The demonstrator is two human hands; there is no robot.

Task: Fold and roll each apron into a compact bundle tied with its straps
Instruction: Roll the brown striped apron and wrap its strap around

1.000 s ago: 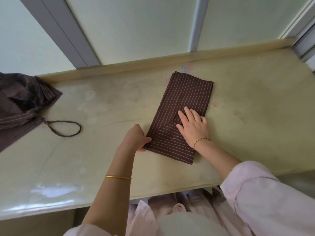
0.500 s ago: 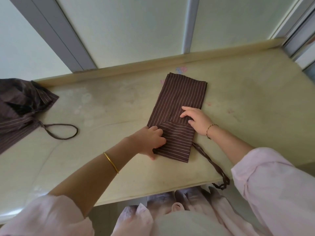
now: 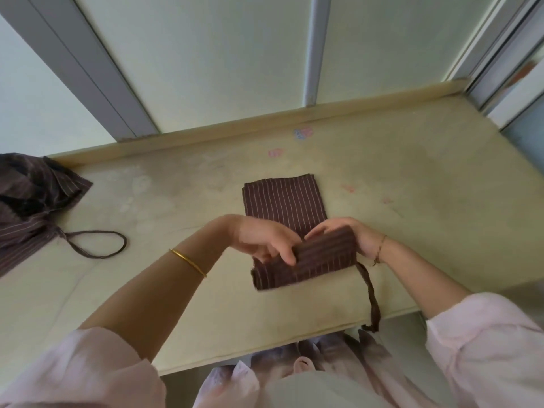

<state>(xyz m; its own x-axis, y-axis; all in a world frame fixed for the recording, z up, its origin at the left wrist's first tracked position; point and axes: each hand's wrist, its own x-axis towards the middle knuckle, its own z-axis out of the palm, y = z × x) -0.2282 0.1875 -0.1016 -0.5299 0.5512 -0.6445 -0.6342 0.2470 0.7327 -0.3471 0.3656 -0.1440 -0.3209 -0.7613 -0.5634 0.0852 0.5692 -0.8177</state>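
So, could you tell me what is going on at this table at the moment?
A person is working on a folded brown striped apron on the table. The left hand and right hand both grip its near end, which is curled up into the start of a roll; the far part lies flat. One strap trails over the near table edge. A heap of striped cloth lies at the far left.

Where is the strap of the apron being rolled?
Head view: the strap runs from the right end of the apron, beside the right hand, down over the near edge of the counter.
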